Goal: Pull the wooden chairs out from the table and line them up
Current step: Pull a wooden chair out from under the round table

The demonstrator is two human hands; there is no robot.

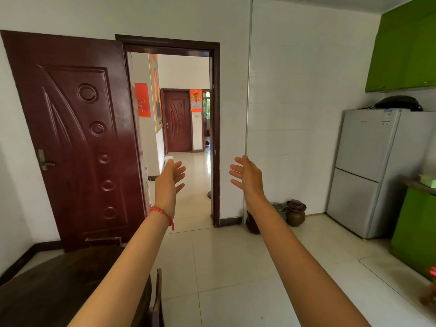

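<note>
A dark round wooden table (pixel 47 286) fills the lower left corner. One wooden chair (pixel 157 300) shows only its backrest edge at the table's right side, tucked in. Another chair's top rail (pixel 103 240) peeks over the far side of the table, in front of the door. Both arms are stretched forward, well above the table. My left hand (pixel 171 182), with a red bead bracelet at the wrist, is open with the palm facing right. My right hand (pixel 247 177) is open with the palm facing left. Neither hand touches anything.
A dark red door (pixel 75 138) stands open at the left beside a doorway (pixel 188 138) into a hall. Brown clay jars (pixel 295 212) sit by the wall. A grey fridge (pixel 372 171) and green cabinets (pixel 412 230) line the right side. Pale tiled floor (pixel 236 267) spreads ahead.
</note>
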